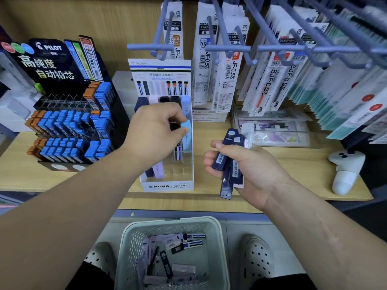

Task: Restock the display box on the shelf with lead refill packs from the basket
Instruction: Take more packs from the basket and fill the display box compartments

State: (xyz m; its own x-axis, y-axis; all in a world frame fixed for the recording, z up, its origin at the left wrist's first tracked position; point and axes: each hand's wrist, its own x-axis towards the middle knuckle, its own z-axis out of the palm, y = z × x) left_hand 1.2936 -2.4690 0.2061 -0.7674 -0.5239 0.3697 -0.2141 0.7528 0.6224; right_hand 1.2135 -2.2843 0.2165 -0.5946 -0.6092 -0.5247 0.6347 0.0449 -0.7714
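Observation:
The white MONO display box [167, 185] stands on the wooden shelf, with dark, pink and light blue lead refill packs in its clear slots. My left hand [155, 128] hovers over the box's upper rows and pinches a light blue pack [187, 127] at its right column. My right hand [247, 166] grips a bundle of dark navy packs [229, 162], held just right of the box. Below, a pale green basket [217, 231] sits on the floor between my shoes, holding several loose packs [167, 254].
A black Pilot lead display [69, 122] stands left of the box. Hanging pen refills on grey hooks [230, 47] crowd the space above and to the right. A white controller [345, 168] lies at the shelf's right end. Flat packets [272, 130] lie behind my right hand.

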